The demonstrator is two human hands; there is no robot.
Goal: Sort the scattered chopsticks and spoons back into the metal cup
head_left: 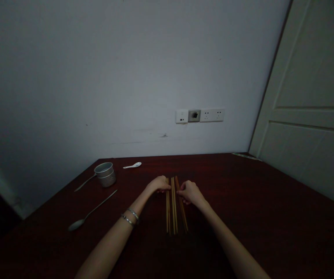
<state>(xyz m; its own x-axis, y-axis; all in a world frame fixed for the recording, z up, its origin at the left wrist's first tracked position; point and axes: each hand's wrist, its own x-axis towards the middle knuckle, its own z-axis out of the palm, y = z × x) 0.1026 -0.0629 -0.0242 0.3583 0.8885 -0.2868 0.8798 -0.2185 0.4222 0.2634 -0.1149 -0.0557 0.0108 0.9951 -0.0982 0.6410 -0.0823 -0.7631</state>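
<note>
Slim, light-brown wooden sticks point(174, 211) lie lengthwise on a dark red-brown tabletop point(257, 217), with a silver metal cup point(106, 179), a small white spoon point(137, 165), a long-handled metal spoon point(78, 224) and a slender utensil point(85, 182) to their left.

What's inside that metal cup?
Only the upper inner wall of the metal cup shows through its open top; nothing rises above the rim. The front wall hides the bottom, so anything lying there can't be seen.

Yellowish-tan chopsticks point(174, 205), dark-red tabletop point(242, 201)
</note>
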